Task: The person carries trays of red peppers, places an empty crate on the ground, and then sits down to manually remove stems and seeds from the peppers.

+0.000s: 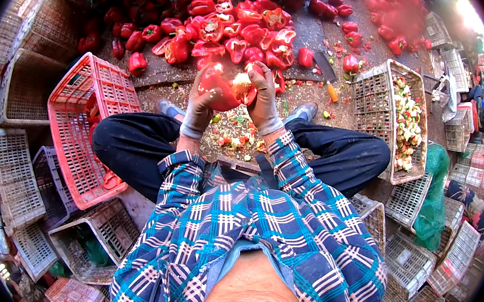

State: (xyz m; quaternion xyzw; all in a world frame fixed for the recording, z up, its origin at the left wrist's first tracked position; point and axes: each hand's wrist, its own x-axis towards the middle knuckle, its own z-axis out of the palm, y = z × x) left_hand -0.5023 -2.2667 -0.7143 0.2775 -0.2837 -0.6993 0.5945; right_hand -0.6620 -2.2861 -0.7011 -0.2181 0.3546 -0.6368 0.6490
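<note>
My left hand (197, 111), in a soiled glove, grips a large red bell pepper piece (220, 95) in front of my shins. My right hand (264, 105), gloved as well, pinches the pepper's pale seed core (242, 85) with some red flesh around it. Whether core and piece are still joined cannot be told. Just beyond both hands lies a heap of cut red pepper halves (236, 32). A knife with a yellow handle (332, 92) and a broad dark blade rests on the floor to the right. Seeds and scraps (238, 140) litter the ground between my legs.
A pink plastic crate (64, 134) with some red pieces stands tilted by my left knee. At my right knee, a pale crate (419, 146) contains cores and trimmings. Whole red peppers (137, 63) lie farther out. Stacked crates (17, 173) and green netting (433, 195) surround me.
</note>
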